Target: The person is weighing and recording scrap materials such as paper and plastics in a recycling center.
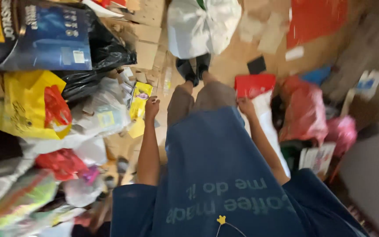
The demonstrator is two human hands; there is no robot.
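A long dark-blue cotton shirt [216, 166] with pale green lettering hangs over brown trousers [198, 98] and black shoes [194, 68]. Nearby: a crumpled yellow plastic bag [25, 103], a flat red card folder [254, 84], a knotted white sack [202, 24].

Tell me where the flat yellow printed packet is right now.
In the head view, the flat yellow printed packet lies on the floor pile at the person's left, just beside the left hand and below the black plastic bag.
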